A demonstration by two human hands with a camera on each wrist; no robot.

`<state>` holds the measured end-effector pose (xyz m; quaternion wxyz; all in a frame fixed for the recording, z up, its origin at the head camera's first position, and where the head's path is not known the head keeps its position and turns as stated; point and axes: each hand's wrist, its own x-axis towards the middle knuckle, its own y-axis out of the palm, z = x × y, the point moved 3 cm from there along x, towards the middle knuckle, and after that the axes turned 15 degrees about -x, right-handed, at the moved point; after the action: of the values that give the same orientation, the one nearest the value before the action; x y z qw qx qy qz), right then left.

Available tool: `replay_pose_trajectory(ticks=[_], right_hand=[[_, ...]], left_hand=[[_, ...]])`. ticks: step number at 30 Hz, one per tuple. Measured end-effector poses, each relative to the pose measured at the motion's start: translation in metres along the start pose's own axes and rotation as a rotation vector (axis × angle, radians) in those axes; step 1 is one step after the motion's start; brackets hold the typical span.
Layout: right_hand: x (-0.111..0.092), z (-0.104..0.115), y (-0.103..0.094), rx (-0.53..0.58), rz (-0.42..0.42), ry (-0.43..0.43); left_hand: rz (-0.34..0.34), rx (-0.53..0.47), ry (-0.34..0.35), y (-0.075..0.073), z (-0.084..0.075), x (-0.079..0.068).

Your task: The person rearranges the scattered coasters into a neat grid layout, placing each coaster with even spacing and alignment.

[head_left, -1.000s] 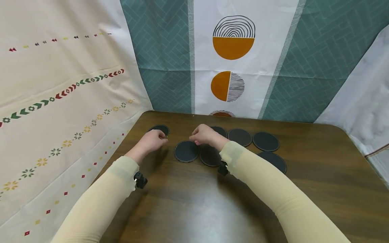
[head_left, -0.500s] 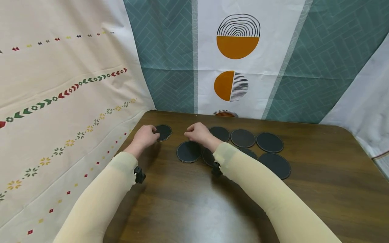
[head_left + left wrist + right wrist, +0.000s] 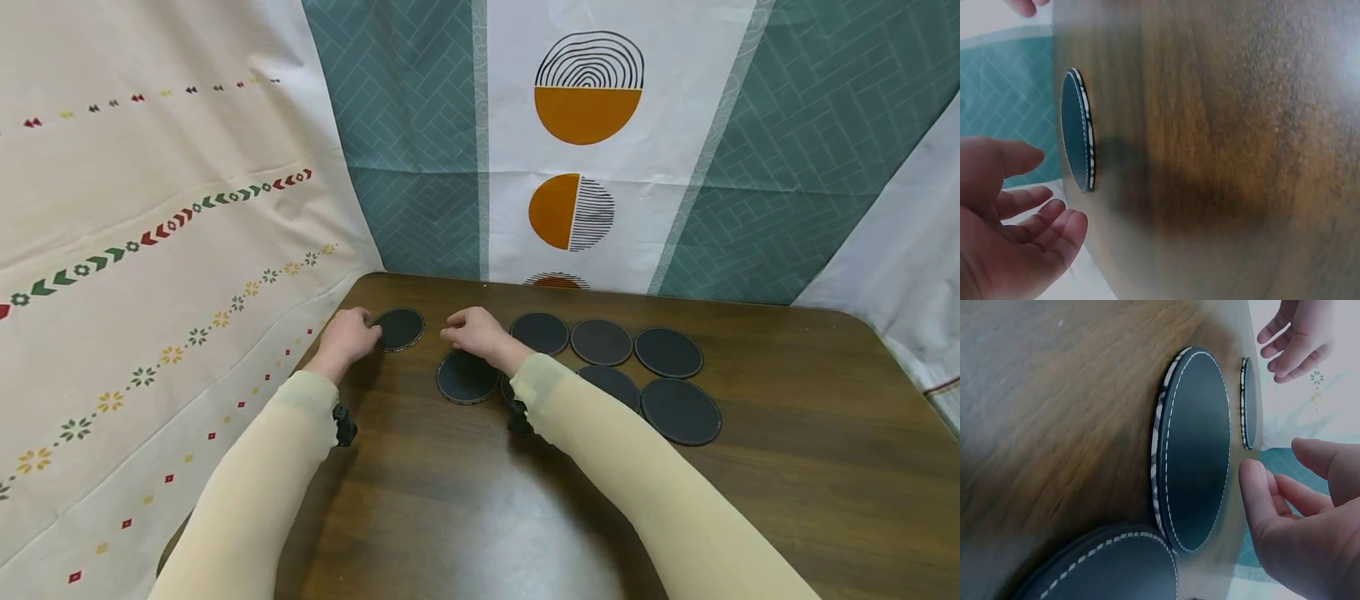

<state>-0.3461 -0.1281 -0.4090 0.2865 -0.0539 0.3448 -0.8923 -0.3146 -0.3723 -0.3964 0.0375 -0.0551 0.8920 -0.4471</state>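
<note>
A round black coaster [image 3: 400, 329] with white edge stitching lies at the table's far left. My left hand [image 3: 348, 337] is just left of it, fingers loosely bent with nothing between them. In the left wrist view, a gap separates the fingertips from that coaster [image 3: 1079, 131]. My right hand [image 3: 476, 333] hovers behind and partly over another coaster [image 3: 467, 382]. Its thumb and fingers stand apart and hold nothing, as the right wrist view shows beside the stitched coaster [image 3: 1197, 450]. The right forearm partly hides a neighbouring coaster in the front row.
More black coasters lie in two rows to the right, including a back one [image 3: 540, 333], a browner one [image 3: 602, 342] and a front right one [image 3: 681, 411]. The brown wooden table [image 3: 450, 500] meets a hanging patterned cloth [image 3: 408, 167] at the back.
My left hand has drawn back leftward from over the far-left coaster, uncovering it. My right hand has shifted left, and more of the coasters under the forearm show.
</note>
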Motion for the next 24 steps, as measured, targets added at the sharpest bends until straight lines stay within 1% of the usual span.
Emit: replay_pose_trajectory(ticks=[7, 11, 18, 24], right_hand=[[0.007, -0.001, 0.008, -0.009, 0.006, -0.002], [0.008, -0.002, 0.009, -0.026, 0.017, 0.014], [0.006, -0.005, 0.006, -0.012, 0.007, 0.029], [0.005, -0.009, 0.004, 0.008, 0.009, 0.044]], left_hand=[[-0.002, 0.015, -0.032, 0.004, 0.008, 0.008], [0.023, 0.021, -0.052, 0.008, 0.010, 0.011], [0.048, 0.029, -0.097, 0.013, 0.004, 0.009], [0.074, 0.020, -0.113, 0.016, 0.001, 0.010]])
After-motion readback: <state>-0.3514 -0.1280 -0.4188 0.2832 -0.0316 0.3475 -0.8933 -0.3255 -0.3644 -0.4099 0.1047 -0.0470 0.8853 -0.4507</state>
